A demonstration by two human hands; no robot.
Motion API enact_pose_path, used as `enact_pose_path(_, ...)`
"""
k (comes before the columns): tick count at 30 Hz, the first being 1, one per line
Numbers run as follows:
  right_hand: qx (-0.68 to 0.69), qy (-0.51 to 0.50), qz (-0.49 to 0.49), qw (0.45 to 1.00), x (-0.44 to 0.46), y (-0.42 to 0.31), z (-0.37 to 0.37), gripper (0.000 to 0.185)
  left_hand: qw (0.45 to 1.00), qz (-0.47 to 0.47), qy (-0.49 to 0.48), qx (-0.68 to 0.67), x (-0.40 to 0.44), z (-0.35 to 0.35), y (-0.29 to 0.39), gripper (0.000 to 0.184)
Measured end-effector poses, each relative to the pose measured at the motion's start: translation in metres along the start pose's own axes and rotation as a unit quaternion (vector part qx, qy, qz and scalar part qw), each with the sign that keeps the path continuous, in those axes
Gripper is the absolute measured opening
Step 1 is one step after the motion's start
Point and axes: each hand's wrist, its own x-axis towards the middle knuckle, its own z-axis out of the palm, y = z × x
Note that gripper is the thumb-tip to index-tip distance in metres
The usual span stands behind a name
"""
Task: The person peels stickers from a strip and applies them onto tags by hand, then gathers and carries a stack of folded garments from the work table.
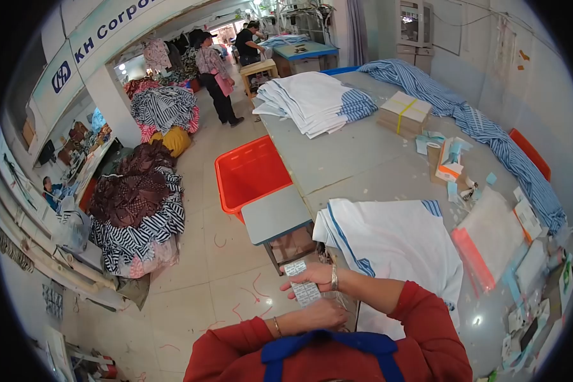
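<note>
Label strip (306,292), flat, white, grid-printed, between right hand's (313,275) thumb and loosely extended fingers, left hand (325,314) curled, grasp unclear

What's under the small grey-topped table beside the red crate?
Under the small table, part of what looks like a brown cardboard box shows. The tabletop covers the rest, so anything farther back can't be seen.
</note>
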Motion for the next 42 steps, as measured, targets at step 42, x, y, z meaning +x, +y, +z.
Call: enact_pose_path(42,-0.037,0.570,-0.565,0.596,-0.042,-0.338,-0.217,0.050,0.952,-0.294,-0.010,-0.085,-0.193,-0.039,-0.285,0.028)
